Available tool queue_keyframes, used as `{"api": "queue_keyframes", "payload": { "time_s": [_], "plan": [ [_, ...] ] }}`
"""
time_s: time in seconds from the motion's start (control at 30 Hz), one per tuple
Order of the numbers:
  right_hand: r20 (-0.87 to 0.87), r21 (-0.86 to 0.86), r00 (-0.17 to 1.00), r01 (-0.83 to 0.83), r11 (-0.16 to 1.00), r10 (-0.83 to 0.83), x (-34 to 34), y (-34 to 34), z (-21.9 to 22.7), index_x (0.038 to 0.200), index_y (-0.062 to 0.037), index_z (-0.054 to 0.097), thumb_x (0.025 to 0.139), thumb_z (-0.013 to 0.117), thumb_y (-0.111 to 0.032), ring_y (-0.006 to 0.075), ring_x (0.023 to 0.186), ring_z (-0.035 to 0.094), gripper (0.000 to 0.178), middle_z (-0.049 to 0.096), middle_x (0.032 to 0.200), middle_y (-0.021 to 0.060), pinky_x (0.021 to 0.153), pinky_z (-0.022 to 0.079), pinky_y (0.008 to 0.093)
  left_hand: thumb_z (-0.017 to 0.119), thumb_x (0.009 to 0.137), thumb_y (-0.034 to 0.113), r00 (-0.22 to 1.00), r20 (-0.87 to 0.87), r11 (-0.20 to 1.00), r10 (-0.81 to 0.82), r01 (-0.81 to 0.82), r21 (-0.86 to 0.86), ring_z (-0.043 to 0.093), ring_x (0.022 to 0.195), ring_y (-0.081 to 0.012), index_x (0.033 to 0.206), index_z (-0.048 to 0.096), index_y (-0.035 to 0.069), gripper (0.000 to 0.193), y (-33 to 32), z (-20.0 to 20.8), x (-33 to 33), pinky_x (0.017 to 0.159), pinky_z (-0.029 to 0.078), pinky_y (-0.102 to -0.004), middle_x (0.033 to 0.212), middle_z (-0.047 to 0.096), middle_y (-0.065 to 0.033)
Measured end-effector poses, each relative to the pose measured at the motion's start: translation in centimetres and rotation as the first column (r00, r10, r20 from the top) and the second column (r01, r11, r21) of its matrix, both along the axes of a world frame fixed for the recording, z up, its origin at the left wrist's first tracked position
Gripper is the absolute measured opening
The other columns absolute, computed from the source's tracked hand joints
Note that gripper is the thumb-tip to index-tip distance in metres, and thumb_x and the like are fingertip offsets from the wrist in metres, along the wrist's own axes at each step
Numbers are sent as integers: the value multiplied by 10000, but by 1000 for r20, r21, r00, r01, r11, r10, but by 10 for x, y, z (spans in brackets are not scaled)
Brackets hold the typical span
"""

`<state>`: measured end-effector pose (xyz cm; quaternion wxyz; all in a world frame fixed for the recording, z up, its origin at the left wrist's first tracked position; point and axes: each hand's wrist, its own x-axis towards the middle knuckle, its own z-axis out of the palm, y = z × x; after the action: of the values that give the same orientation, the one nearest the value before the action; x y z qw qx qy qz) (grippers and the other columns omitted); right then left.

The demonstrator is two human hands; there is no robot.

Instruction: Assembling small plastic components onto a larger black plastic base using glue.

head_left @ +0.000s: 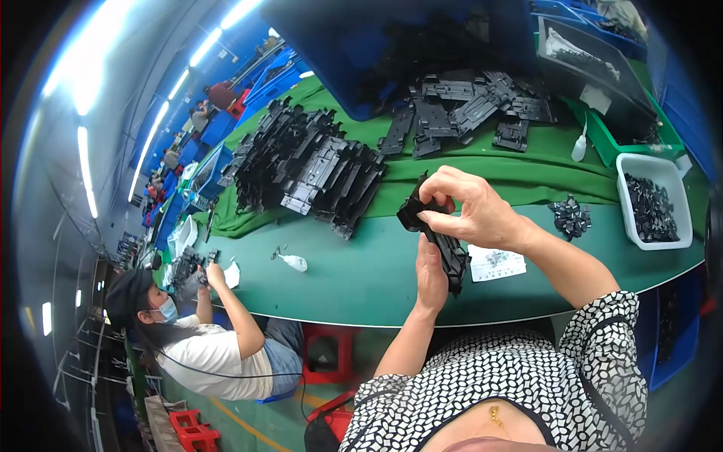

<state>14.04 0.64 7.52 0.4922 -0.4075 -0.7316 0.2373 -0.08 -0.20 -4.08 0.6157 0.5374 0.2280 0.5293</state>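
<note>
Right-hand grip [474, 209] is pinched on the upper end of a long black part [455, 264], which is also clasped by the left hand [431, 280] above the green counter [354, 279].

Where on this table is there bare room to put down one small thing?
The green tabletop is bare between the white squeeze bottle and the left hand. Farther back, stacked black parts and loose black parts crowd the green cloth.

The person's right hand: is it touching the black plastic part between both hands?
Touching. In the head view, the right hand pinches the upper end of the black plastic part with thumb and fingers.
</note>
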Motion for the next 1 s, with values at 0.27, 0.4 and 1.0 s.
{"api": "queue_keyframes", "payload": {
  "time_s": [0.27, 0.4, 1.0],
  "plan": [
    [-50, 21, 998, -46, 999, 47, 6, -2, 0, 894, -15, 596, 793, 716, -89, 98, 697, 495, 174, 496, 791, 19, 579, 471, 245, 344, 1008, 383, 995, -7, 995, -100, 100, 12, 542, 992, -125, 1287, 414, -3, 482, -9, 30, -9, 815, 452, -238, 1138, 541, -69],
    [-36, 15, 999, -31, 999, 32, 11, -7, 4, 884, 6, 579, 790, 690, -50, 94, 710, 500, 156, 504, 797, 13, 609, 468, 244, 351, 1000, 416, 991, -93, 995, -99, 101, 15, 551, 968, -135, 1295, 419, 2, 513, -14, 40, -10, 824, 452, -258, 1137, 547, -76],
    [-112, 18, 993, -16, 1000, 18, 7, -25, 0, 1017, -25, 612, 802, 681, 1, 58, 775, 484, 228, 524, 837, -23, 735, 431, 208, 378, 967, 508, 993, -102, 997, -53, 46, -68, 535, 915, -127, 1342, 387, 10, 623, -32, 63, -18, 779, 446, -252, 1090, 553, -78]
  ]
}}
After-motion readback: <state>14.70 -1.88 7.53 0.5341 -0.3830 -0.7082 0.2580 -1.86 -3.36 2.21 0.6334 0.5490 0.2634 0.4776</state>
